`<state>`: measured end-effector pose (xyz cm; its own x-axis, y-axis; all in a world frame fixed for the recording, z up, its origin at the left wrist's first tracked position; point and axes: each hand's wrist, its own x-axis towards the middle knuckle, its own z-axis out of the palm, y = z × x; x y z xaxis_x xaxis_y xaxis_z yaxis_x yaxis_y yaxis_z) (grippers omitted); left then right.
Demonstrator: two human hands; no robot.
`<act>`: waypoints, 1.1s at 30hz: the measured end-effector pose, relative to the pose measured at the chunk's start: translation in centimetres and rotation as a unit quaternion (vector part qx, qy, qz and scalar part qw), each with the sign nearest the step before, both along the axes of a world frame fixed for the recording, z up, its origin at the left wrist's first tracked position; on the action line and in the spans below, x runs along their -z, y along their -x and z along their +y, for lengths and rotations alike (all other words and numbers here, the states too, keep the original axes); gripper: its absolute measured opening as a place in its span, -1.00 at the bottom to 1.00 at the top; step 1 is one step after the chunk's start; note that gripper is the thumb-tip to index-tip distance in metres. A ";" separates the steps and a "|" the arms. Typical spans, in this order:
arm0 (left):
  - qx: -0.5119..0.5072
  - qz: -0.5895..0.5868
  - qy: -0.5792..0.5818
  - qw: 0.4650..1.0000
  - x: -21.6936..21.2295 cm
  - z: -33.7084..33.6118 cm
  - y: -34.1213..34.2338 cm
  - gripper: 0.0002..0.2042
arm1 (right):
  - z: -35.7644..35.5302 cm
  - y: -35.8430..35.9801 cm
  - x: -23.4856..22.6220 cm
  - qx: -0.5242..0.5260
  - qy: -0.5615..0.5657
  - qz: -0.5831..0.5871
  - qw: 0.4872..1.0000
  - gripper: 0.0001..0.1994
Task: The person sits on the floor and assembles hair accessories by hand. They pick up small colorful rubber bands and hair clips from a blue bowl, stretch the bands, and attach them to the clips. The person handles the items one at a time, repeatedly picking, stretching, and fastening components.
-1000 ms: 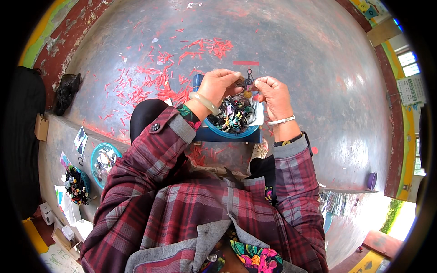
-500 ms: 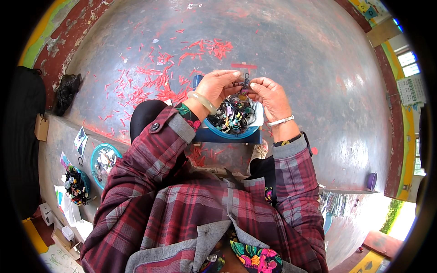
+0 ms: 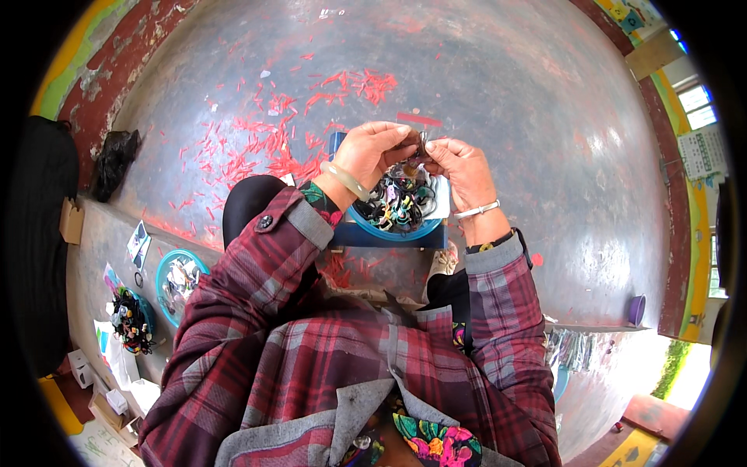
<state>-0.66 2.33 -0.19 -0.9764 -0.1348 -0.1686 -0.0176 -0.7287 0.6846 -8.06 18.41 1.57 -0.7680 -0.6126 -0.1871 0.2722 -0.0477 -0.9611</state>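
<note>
Head view: the left hand (image 3: 367,154) and right hand (image 3: 464,170) together pinch one small dark bundle (image 3: 422,145), partly hidden, above one blue basin (image 3: 398,235) of dark loops (image 3: 398,204); two more blue containers (image 3: 159,286) stand leftward; two bangles (image 3: 345,180) show, one per wrist.

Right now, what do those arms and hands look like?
The sleeves are dark red and grey plaid with grey cuffs; the left has a round button. Colourful inner cuffs peek out. The left hand has a thick pale bangle at the wrist, the right hand a thin silvery bracelet.
</note>
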 end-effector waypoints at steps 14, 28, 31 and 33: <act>0.009 -0.037 0.078 0.996 0.2 0.2 0.0 -0.88 | -0.2 0.2 1.0 -0.013 -0.008 0.035 0.999 -0.86; 0.049 -0.027 0.053 0.997 -0.5 0.5 -0.1 -0.78 | 0.2 0.5 0.3 0.036 0.024 -0.012 0.999 -0.82; 0.050 -0.027 0.051 0.997 -0.6 0.5 -0.1 -0.77 | 0.1 0.4 0.0 0.040 0.025 -0.010 0.999 -0.83; 0.049 -0.025 0.049 0.997 -0.4 0.5 0.0 -0.77 | 0.1 0.4 0.1 0.050 0.025 0.004 0.998 -0.83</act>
<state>-0.62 2.84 0.25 -0.9766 -0.0563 -0.2074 -0.1214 -0.6516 0.7488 -8.47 18.55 1.50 -0.8269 -0.5413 -0.1525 0.2567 -0.1220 -0.9588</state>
